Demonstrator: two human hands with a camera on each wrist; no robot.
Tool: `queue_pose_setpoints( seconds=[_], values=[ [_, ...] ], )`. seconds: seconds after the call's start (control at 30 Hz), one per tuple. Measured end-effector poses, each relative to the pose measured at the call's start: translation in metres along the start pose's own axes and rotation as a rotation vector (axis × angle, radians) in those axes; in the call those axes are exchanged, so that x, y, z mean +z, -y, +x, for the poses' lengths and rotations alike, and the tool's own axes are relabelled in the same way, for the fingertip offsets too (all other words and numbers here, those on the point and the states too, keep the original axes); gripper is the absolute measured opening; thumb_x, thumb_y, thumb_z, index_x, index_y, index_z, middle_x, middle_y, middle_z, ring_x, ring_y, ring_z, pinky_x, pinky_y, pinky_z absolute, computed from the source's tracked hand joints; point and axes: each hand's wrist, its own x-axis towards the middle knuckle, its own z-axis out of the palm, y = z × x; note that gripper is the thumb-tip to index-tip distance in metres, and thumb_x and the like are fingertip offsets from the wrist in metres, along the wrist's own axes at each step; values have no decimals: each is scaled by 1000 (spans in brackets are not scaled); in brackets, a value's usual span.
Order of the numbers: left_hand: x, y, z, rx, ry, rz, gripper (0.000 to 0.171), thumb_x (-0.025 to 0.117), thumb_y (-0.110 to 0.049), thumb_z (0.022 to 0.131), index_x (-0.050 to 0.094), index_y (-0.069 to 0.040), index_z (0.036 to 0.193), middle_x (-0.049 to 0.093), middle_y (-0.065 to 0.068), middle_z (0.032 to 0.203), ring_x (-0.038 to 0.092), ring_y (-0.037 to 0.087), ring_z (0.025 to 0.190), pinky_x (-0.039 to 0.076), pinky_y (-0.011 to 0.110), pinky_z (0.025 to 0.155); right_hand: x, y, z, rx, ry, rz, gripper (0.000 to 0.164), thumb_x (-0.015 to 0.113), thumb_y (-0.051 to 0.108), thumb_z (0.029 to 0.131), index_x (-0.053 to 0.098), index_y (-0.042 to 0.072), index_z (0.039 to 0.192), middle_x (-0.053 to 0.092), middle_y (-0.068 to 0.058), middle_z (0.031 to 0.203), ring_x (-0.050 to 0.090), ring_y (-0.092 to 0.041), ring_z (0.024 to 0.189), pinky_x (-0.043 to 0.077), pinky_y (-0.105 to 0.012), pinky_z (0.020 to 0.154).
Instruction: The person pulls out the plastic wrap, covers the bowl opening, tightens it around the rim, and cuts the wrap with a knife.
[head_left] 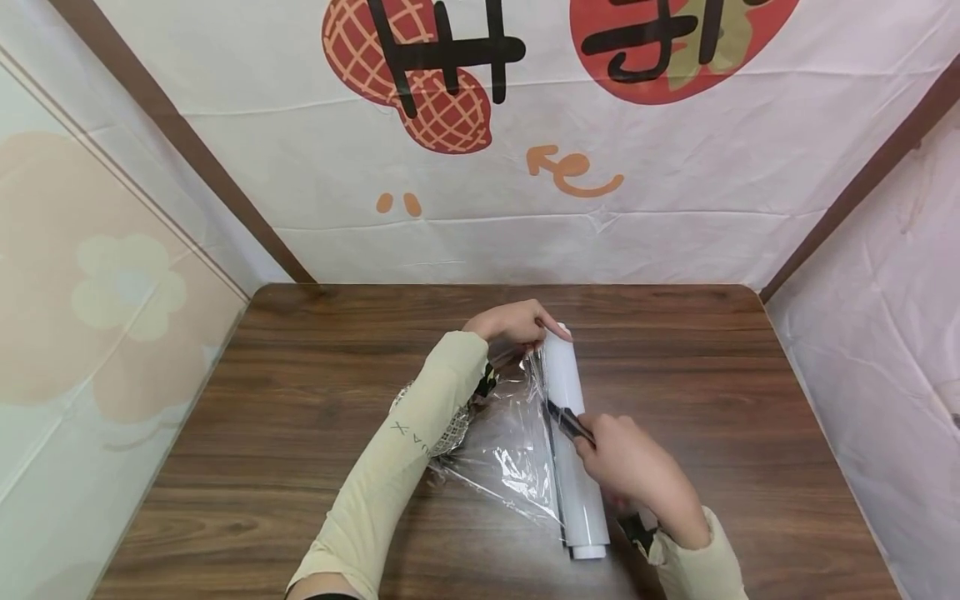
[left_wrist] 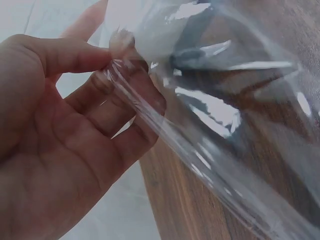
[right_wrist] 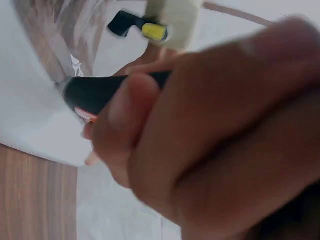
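A white roll of plastic wrap (head_left: 583,475) lies lengthwise on the table, and clear film (head_left: 510,458) stretches leftward from it. Near the roll's far end, my left hand (head_left: 513,321) pinches a gathered edge of the film between thumb and fingers, its index finger reaching onto the roll. The left wrist view shows the bunched film (left_wrist: 200,155) running from those fingertips. My right hand (head_left: 633,467) grips a black utility knife (head_left: 572,423), its tip at the film along the roll's left side. In the right wrist view, the knife (right_wrist: 95,92) points at the white roll.
A round silvery patterned item (head_left: 453,433) sits under the film, partly hidden by my left sleeve (head_left: 408,433). The brown wooden table (head_left: 300,417) meets a printed white cloth (head_left: 525,242) at the back, with more cloth along both sides.
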Motion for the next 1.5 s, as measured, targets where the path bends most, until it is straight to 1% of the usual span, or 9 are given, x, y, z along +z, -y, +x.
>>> queue_pose_setpoints(
  seconds=[0.27, 0.63, 0.83, 0.9, 1.03, 1.13, 1.27, 1.37, 1.5],
  values=[
    [-1, 2, -1, 30, -12, 16, 58, 40, 9, 95, 77, -21, 130, 56, 4, 59, 44, 12, 53, 41, 23, 53, 15, -2, -34, -14, 12, 47, 18, 58, 7, 102, 57, 13, 85, 54, -2, 60, 47, -7, 32, 40, -27, 32],
    [1, 2, -5, 2, 5, -50, 55, 41, 8, 98, 75, -19, 132, 58, 5, 63, 50, 15, 60, 44, 27, 59, 43, -16, -74, -82, -79, -165, 14, 71, 11, 95, 59, 17, 89, 50, 8, 64, 46, -8, 57, 42, -29, 52],
    [3, -1, -6, 5, 5, 0, 57, 41, 8, 98, 73, -21, 135, 56, 8, 67, 47, 13, 57, 42, 26, 58, 44, -15, -76, -52, -116, -131, 15, 70, 10, 96, 59, 18, 89, 49, 8, 64, 46, -8, 58, 41, -27, 52],
    [5, -3, -7, 5, 8, -3, 57, 43, 7, 98, 71, -21, 138, 62, 10, 84, 46, 13, 56, 44, 27, 58, 42, -11, -72, -36, -140, -119, 16, 70, 10, 97, 60, 18, 88, 50, 7, 63, 47, -8, 55, 42, -27, 51],
    [12, -8, -10, -1, 87, -16, 54, 60, -4, 101, 58, -22, 152, 60, 15, 98, 54, 17, 59, 55, 31, 62, 37, -4, -63, -20, -183, -114, 6, 67, 8, 97, 64, 12, 94, 58, 1, 65, 53, -12, 56, 46, -31, 52],
    [17, -12, -10, -2, 160, 13, 73, 76, -14, 97, 44, -24, 161, 61, 15, 91, 60, 18, 68, 60, 33, 68, 34, -3, -57, -16, -195, -120, 5, 67, 7, 97, 64, 10, 94, 60, -2, 67, 55, -15, 58, 46, -34, 52],
    [19, -16, -11, 17, 137, 153, 90, 89, -21, 86, 42, -29, 162, 65, 13, 130, 63, 15, 100, 56, 28, 87, 31, -5, -54, 6, -154, -66, 15, 65, 6, 98, 59, 14, 86, 52, 0, 63, 50, -13, 51, 41, -29, 47],
    [19, -17, -11, 32, 102, 266, 94, 94, -25, 81, 44, -34, 160, 48, 8, 161, 54, 15, 132, 49, 28, 106, 31, -11, -55, 1, -128, -32, 18, 64, 6, 99, 59, 16, 85, 47, 4, 60, 45, -10, 48, 37, -26, 46],
    [17, -15, -12, 39, 101, 298, 97, 94, -24, 80, 43, -35, 161, 43, 11, 166, 46, 20, 146, 43, 38, 121, 28, -21, -65, -23, -58, 7, 15, 63, 9, 101, 61, 16, 88, 47, 6, 60, 43, -5, 44, 38, -24, 43]
  ],
)
